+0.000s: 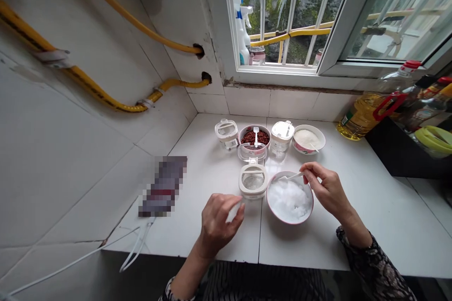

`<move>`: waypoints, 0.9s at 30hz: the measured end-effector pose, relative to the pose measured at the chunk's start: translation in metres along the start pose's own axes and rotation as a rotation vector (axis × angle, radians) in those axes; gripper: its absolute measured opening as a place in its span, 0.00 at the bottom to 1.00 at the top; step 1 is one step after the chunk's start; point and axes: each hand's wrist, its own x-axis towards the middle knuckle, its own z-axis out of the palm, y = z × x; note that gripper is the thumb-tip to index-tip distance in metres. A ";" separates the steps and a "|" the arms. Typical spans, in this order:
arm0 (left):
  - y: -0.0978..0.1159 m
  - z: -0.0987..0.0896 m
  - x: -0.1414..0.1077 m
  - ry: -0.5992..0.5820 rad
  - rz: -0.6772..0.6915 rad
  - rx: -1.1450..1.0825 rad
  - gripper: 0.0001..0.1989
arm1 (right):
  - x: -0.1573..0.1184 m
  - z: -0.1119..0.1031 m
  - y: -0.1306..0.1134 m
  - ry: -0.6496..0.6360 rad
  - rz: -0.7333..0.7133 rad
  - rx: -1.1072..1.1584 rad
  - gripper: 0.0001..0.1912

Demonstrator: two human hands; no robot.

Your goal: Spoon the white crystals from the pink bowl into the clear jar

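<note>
Soft daylight comes from the white-framed window (275, 69), so the white tiled table (367, 225) looks evenly bright, with only weak shadow under the right hand (328, 188). The wide lens bends the picture edges, and one rectangular patch (163, 186) at left is pixelated.

Right hand (326, 188) - fingers (306, 171) pinch a white plastic spoon (291, 176), tip over a pink-rimmed white bowl (290, 221) of coarse white crystals. Left hand (219, 221) grips a flat white piece (233, 212) - unclear what. Open clear jar (252, 181) at its 1 o'clock.

A pink-rimmed white bowl (289, 222), yellow gas pipe (141, 19), black sleeve (374, 268) (cream-flecked pattern)
</note>
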 end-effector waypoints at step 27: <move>0.032 0.021 -0.006 -0.313 0.117 -0.030 0.09 | 0.003 0.004 0.003 -0.023 0.192 0.208 0.12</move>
